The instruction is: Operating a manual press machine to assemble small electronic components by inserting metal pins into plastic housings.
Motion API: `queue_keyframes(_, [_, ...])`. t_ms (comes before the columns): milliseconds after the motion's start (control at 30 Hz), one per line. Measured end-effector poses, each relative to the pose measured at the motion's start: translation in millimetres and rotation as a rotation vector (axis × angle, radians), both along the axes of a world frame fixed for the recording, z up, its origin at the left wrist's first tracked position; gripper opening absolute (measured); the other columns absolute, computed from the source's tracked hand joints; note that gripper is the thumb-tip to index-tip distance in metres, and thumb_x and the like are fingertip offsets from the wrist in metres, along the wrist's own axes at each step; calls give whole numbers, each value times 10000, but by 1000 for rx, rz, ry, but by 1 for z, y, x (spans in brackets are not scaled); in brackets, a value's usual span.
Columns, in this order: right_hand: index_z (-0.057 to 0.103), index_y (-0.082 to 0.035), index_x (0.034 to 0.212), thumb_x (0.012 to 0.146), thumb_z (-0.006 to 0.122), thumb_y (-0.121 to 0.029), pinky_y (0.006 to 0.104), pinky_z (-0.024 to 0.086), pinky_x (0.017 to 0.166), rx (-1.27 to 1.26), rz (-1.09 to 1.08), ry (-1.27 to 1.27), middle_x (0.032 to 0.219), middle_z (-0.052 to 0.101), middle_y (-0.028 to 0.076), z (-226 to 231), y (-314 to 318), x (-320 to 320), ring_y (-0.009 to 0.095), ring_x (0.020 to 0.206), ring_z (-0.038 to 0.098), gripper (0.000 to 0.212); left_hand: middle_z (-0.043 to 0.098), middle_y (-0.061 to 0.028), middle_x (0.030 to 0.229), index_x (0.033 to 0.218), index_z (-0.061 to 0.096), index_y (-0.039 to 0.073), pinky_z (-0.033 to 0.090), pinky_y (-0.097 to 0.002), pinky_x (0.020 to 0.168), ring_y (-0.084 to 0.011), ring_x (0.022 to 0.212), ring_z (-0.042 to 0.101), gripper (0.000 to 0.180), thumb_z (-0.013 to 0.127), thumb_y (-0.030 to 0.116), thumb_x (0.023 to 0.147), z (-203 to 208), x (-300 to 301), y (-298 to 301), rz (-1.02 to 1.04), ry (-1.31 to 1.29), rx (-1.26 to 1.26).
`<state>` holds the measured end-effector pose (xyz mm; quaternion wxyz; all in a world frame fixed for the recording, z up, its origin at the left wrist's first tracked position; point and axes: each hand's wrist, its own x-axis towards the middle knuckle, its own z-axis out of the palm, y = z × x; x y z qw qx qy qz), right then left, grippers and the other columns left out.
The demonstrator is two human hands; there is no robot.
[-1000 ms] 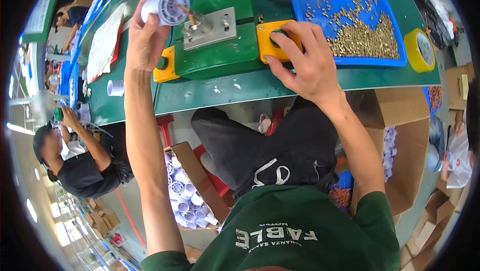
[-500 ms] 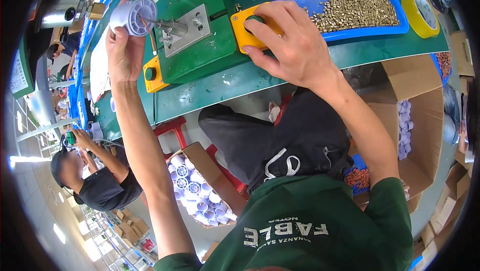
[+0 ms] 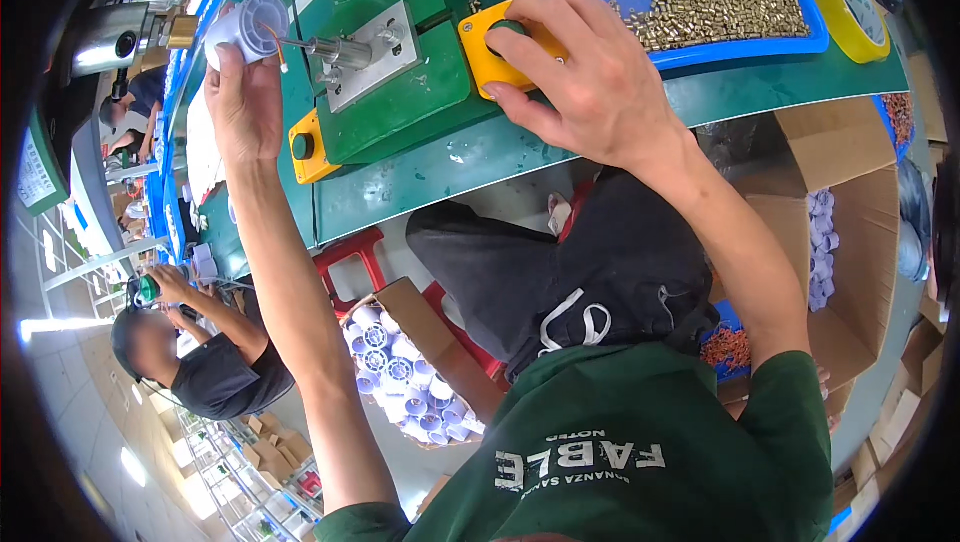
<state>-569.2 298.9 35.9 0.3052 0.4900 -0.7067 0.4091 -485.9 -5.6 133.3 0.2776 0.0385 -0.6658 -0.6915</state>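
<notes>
Cup (image 3: 244, 30) is being gripped by left hand (image 3: 246, 107), axis toward post (image 3: 343, 52); button (image 3: 510, 28) is being touched by half-open right hand (image 3: 590, 77).

Two grips are showing, one left grip (image 3: 246, 112) and one right grip (image 3: 605, 92). One white cup (image 3: 228, 39) is being held. On the surface (image 3: 450, 170), one green machine (image 3: 440, 82) is standing, and two yellow boxes (image 3: 318, 164) are carrying one green button (image 3: 302, 147) each. One tape roll (image 3: 842, 27) and one blue tray (image 3: 745, 52) are lying there; its brass pieces (image 3: 735, 12) are lying too many for counting. Near the person, two open cartons (image 3: 435, 327) are containing more cups (image 3: 400, 372), too crowded to count.
</notes>
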Motion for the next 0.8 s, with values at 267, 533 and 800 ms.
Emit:
queue_keyframes(267, [611,-90,1003,756,765,-227,370,490,810,3,2,-11,1040,551,80,0,0,1,257,1011,554,322,584,-149,1252,1257,516,-27,405,-409,1089,-234,1180,563,419,672,181,928,4,-12,2,158,79,-47])
queue_keyframes(533, [610,-88,1014,754,769,-223,367,489,813,12,1,-22,1053,553,84,1,1,2,258,1022,553,334,587,-174,1222,1224,523,-33,479,-419,1012,-264,1131,589,420,645,258,947,-4,-8,16,183,-36,84])
queue_keyframes(800, [607,-83,1011,750,771,-220,366,489,806,15,9,-24,1059,554,95,2,1,2,262,1021,554,338,505,-172,1263,1270,458,-30,484,-426,1002,-272,1170,553,565,681,327,894,8,-3,44,267,1,183])
